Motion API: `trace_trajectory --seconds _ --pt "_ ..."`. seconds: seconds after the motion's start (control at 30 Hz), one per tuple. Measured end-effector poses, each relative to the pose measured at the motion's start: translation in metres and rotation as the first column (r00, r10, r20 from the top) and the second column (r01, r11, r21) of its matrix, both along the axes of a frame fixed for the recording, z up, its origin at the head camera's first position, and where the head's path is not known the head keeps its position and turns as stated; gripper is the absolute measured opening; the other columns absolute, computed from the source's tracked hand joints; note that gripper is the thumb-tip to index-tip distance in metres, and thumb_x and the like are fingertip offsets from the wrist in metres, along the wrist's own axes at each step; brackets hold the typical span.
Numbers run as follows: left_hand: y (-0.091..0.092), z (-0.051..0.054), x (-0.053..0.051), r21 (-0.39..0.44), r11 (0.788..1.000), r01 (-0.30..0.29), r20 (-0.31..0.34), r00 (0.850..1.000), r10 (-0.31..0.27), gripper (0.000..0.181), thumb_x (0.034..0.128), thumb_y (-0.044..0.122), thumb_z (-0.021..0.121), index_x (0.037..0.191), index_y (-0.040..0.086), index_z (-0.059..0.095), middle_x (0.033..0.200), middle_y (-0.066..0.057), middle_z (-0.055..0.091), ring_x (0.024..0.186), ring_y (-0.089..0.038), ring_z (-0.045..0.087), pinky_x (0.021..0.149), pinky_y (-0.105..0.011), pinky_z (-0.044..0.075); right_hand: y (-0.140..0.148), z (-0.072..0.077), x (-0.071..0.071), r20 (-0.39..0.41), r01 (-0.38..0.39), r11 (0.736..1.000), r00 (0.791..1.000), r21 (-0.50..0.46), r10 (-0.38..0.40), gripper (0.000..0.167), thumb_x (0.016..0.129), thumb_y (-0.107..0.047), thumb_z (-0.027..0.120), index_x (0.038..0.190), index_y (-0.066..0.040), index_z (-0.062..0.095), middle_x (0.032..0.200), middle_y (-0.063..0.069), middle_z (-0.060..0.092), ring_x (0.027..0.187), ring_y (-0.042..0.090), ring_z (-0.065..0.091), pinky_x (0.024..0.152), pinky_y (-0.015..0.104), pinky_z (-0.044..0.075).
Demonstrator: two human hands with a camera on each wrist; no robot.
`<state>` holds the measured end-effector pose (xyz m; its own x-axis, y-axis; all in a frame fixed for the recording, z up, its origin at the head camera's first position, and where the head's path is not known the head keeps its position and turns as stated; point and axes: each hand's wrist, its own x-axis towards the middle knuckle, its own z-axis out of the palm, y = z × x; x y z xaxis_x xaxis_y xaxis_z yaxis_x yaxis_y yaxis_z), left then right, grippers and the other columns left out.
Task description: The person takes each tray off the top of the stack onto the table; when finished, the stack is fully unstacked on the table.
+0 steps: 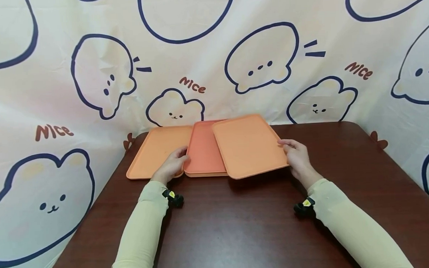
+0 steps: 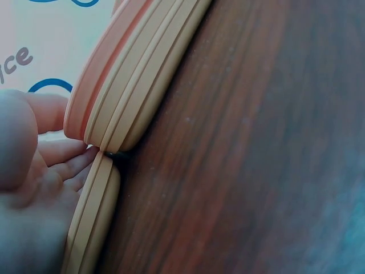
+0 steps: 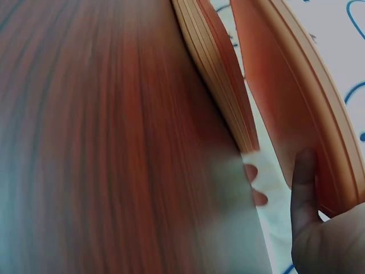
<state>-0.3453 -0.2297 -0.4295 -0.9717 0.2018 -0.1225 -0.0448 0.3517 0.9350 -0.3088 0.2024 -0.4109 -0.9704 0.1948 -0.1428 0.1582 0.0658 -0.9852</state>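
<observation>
In the head view, my right hand grips the right edge of a light orange tray, which tilts above the right part of a stack topped by a coral tray. The right wrist view shows a finger against the underside of the raised tray. My left hand touches the stack's left side, over the right edge of another light orange tray. Close up in the left wrist view, the fingers of my left hand lie fairly straight beside the coral tray's corner, above several lighter rims.
The trays are near the back of a dark brown wooden table. A pale cloth with cartoon drawings hangs behind it and at both sides. Each wrist wears a small black camera.
</observation>
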Motion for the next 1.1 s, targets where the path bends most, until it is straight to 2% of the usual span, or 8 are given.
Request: trace_trajectory --seconds 0.17,0.4,0.6,0.67,0.73,0.83,0.93,1.1 --pt "-0.001 -0.001 -0.002 0.001 1.000 0.024 -0.008 1.000 -0.024 0.066 0.1130 0.008 0.043 0.172 -0.001 0.016 0.178 -0.025 0.022 0.167 -0.038 0.020 0.135 -0.053 0.023 0.027 0.004 0.005 0.021 0.071 0.997 0.997 -0.008 -0.071 0.040 0.116 -0.015 0.038 0.149 -0.013 0.062 0.154 0.003 0.054 0.137 0.016 0.051 0.096 0.020 0.052" --pt "0.000 0.001 -0.001 -0.014 0.999 0.043 -0.018 0.999 -0.044 0.066 0.1132 0.006 0.043 0.172 -0.002 0.014 0.179 -0.024 0.020 0.168 -0.037 0.018 0.136 -0.053 0.022 0.059 0.000 0.011 0.026 0.134 0.991 0.991 0.000 -0.134 0.043 0.114 -0.017 0.039 0.151 -0.014 0.061 0.163 0.004 0.045 0.142 0.019 0.048 0.093 0.018 0.051" --pt "0.000 0.002 0.000 -0.053 0.997 0.057 -0.028 0.998 -0.058 0.065 0.1134 0.007 0.042 0.172 -0.003 0.014 0.179 -0.025 0.019 0.168 -0.037 0.017 0.135 -0.053 0.023 0.076 -0.007 0.011 0.074 0.162 0.987 0.984 0.006 -0.162 0.046 0.116 -0.019 0.035 0.157 -0.016 0.055 0.173 0.008 0.035 0.150 0.023 0.045 0.115 0.030 0.050" --pt "0.000 0.002 -0.001 -0.068 0.996 0.059 -0.035 0.998 -0.061 0.066 0.1132 0.007 0.043 0.172 -0.002 0.014 0.179 -0.025 0.020 0.168 -0.037 0.018 0.135 -0.053 0.023 0.078 -0.008 0.009 0.085 0.172 0.985 0.981 0.008 -0.173 0.048 0.115 -0.019 0.034 0.161 -0.015 0.050 0.174 0.010 0.033 0.152 0.023 0.044 0.118 0.032 0.049" --pt "-0.001 0.002 -0.001 -0.088 0.994 0.058 -0.042 0.997 -0.062 0.065 0.1129 0.007 0.043 0.171 -0.002 0.015 0.178 -0.025 0.022 0.167 -0.037 0.020 0.135 -0.053 0.024 0.079 -0.009 0.007 0.086 0.180 0.983 0.980 0.021 -0.181 0.052 0.115 -0.018 0.034 0.166 -0.012 0.043 0.174 0.014 0.033 0.152 0.025 0.044 0.114 0.031 0.050" --pt "-0.001 0.002 -0.003 -0.103 0.993 0.052 -0.042 0.998 -0.056 0.065 0.1123 0.007 0.044 0.171 -0.002 0.018 0.177 -0.025 0.025 0.166 -0.037 0.024 0.134 -0.054 0.026 0.080 -0.008 0.005 0.079 0.146 0.985 0.985 0.088 -0.153 0.056 0.114 -0.018 0.033 0.169 -0.006 0.035 0.173 0.020 0.035 0.152 0.029 0.043 0.101 0.025 0.051" --pt "-0.001 0.003 -0.004 -0.112 0.993 0.040 -0.033 0.998 -0.044 0.064 0.1122 0.007 0.045 0.171 -0.001 0.021 0.176 -0.025 0.028 0.165 -0.037 0.027 0.133 -0.053 0.029 0.080 -0.009 0.000 0.081 0.083 0.981 0.992 0.175 -0.098 0.057 0.114 -0.017 0.033 0.168 0.000 0.034 0.171 0.024 0.037 0.151 0.033 0.045 0.095 0.023 0.052" --pt "0.000 0.006 -0.004 -0.120 0.992 0.027 -0.020 0.999 -0.030 0.063 0.1125 0.007 0.044 0.171 -0.001 0.021 0.175 -0.025 0.030 0.164 -0.038 0.030 0.131 -0.054 0.032 0.076 -0.007 -0.005 0.112 -0.005 0.972 0.993 0.235 -0.021 0.056 0.112 -0.012 0.035 0.166 0.005 0.035 0.168 0.030 0.039 0.147 0.037 0.049 0.112 0.041 0.054"
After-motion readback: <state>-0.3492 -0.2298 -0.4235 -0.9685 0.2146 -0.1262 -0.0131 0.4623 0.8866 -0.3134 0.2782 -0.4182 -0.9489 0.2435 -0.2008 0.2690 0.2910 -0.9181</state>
